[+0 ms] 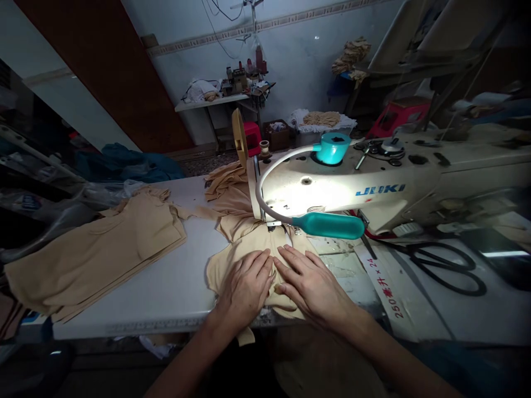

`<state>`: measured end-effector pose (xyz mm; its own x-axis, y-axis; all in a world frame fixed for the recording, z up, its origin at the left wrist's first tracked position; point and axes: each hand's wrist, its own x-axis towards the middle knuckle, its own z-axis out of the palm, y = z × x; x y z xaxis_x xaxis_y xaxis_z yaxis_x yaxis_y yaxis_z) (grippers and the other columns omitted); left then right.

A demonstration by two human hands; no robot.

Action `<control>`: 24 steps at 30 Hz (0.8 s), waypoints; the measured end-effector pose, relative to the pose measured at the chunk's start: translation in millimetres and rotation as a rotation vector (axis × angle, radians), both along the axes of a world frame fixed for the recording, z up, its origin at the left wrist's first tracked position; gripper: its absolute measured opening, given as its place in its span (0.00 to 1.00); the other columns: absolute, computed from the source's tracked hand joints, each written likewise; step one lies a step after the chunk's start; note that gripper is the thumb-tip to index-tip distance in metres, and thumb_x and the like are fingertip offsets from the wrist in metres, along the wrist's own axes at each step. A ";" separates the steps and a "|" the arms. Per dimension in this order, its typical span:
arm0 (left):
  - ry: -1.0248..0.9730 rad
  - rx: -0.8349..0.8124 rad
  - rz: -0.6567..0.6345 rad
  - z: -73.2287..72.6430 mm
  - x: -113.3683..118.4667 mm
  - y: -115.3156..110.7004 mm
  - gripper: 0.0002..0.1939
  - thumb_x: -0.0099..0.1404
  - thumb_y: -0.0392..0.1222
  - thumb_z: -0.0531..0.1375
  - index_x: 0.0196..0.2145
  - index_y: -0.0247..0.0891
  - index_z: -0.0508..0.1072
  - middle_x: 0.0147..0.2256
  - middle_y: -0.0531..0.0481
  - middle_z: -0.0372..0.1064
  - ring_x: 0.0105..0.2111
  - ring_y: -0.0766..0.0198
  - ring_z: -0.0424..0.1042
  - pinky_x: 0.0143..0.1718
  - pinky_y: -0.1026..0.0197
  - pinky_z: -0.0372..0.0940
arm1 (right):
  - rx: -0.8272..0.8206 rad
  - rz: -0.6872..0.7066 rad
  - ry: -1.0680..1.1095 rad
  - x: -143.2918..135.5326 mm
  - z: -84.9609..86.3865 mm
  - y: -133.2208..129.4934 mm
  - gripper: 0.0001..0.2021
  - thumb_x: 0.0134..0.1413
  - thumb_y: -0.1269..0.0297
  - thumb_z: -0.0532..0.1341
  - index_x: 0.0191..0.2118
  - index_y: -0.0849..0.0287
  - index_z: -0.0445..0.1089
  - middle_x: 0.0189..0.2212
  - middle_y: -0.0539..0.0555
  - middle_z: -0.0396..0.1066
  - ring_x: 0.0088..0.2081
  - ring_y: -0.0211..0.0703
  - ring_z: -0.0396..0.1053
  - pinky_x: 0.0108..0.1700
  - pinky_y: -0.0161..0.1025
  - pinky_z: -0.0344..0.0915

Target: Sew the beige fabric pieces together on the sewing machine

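Note:
Beige fabric [238, 249] lies under the needle area of a white sewing machine [332, 185] marked JUKI. On its left part my left hand [249, 282] rests palm down, fingers stretched toward the needle. My right hand [305, 279] lies flat on the right part, fingers spread, with the thumb near my left hand. Both hands press the cloth and grip nothing that shows. A teal lamp [329, 225] on a bent white neck hangs just right of the needle and lights the machine.
Stacked beige pieces [108, 249] lie on the white table [166, 287] at the left, joined by a strip to more bunched cloth [228, 188] behind the needle. Black scissors [448, 268] and a printed paper strip [385, 293] lie at the right.

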<state>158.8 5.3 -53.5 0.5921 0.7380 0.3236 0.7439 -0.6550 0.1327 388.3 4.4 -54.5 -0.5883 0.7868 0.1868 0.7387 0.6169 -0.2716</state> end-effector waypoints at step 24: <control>0.024 0.002 -0.069 15.7 -6.1 -8.3 0.12 0.75 0.29 0.56 0.46 0.38 0.78 0.58 0.41 0.76 0.63 0.47 0.70 0.61 0.45 0.69 | 0.028 -0.071 0.063 -28.9 26.9 -113.9 0.07 0.67 0.58 0.64 0.46 0.51 0.74 0.38 0.56 0.76 0.35 0.56 0.73 0.35 0.54 0.72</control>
<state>152.6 -3.0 -37.9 0.6490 0.6945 0.3105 0.7000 -0.7050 0.1137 359.4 -109.5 -27.7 -0.5176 0.8200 0.2443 0.7628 0.5715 -0.3025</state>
